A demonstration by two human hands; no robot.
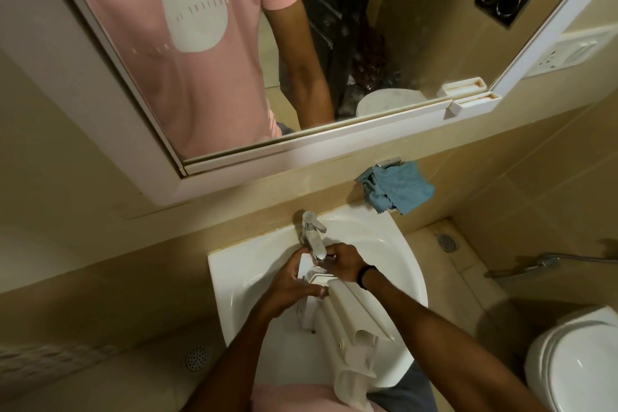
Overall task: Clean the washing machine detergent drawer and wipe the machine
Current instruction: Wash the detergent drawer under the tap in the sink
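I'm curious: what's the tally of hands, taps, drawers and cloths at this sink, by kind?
Hands: 2, left hand and right hand
Drawer: 1
Tap: 1
Blue cloth: 1
Total: 5

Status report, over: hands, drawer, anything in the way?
Left hand grips detergent drawer. Right hand at its far end, grip unclear. Drawer over sink, under tap. Nothing blocking.

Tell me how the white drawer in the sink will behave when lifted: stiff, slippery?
Probably stiff: the detergent drawer shows straight moulded ribs. Possibly slippery, being glossy plastic under the tap. Likely light: thin walls.
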